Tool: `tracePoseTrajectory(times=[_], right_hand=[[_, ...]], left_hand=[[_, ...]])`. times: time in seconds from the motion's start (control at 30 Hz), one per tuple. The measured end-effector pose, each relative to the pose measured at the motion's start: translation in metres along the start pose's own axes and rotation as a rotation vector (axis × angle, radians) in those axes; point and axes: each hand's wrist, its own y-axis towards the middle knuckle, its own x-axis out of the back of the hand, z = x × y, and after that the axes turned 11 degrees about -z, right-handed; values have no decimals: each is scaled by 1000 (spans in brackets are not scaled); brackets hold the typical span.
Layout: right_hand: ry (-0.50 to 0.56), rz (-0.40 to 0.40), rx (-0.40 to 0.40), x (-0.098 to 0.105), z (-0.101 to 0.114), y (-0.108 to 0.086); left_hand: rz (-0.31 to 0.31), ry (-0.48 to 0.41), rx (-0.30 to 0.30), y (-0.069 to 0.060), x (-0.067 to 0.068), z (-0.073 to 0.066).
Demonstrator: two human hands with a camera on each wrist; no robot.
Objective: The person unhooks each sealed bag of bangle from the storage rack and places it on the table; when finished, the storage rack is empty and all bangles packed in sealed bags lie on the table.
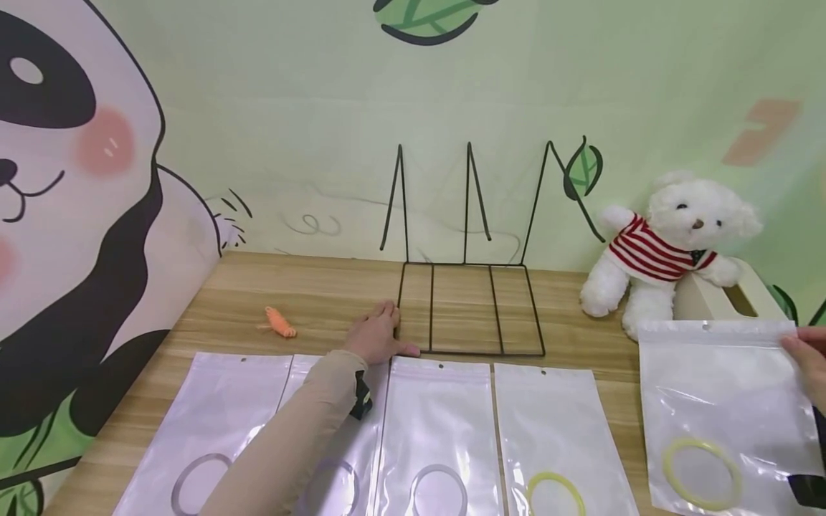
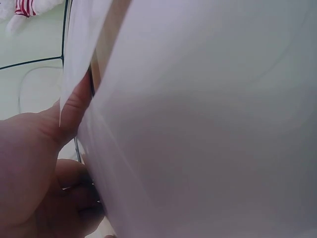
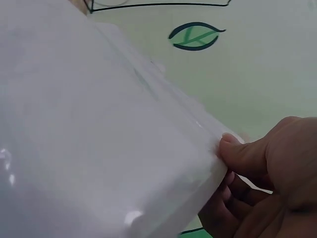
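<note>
My left hand (image 1: 374, 337) grips the near left corner of a black wire rack (image 1: 496, 309) with three tall prongs. Its thumb lies along the front bar; in the left wrist view a white bag (image 2: 198, 124) covers part of the fingers. At the right, my right hand (image 1: 809, 365) pinches the upper corner of a white zip bag (image 1: 723, 387), holding it upright. A yellow ring (image 1: 667, 469) shows through that bag's lower part. Several similar bags lie side by side in front of the rack, including one with a white ring (image 1: 413, 494) and another with a yellow ring (image 1: 531, 487).
An orange twisted piece (image 1: 280, 322) lies left of the rack on the wooden table (image 1: 310, 287). A white teddy bear (image 1: 697, 204) in a striped shirt sits at the back right, against a pale box (image 1: 703, 294). A printed backdrop (image 1: 290, 107) stands behind.
</note>
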Motion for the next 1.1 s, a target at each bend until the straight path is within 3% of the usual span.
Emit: tracePoseTrajectory(times=[0.13,0.2,0.3,0.37,0.43,0.7,0.9,1.03,1.1], right_hand=[[-169,44,62,-4,-11,-5],[-256,104,96,-7,-44,4],[-289,179,78,-9,-47,3],[-306,210,88,-10,-43,0],[-334,249,70,-8,-11,-12],[-355,287,173,-9,-2,-23],[-485,373,137,-13,6,-27],[-499,384,155,-14,3,-29],[-506,391,127,-15,2,-29]], left_hand=[[-2,0,0,0,1,-1],[-3,7,-4,0,1,-1],[-7,19,-9,0,2,-1],[-9,24,-13,0,1,-1],[-9,25,-13,1,0,-1],[-7,24,-10,1,0,0],[-5,24,-8,1,1,-1],[-7,21,-13,0,1,-1],[-11,20,-15,1,1,-1]])
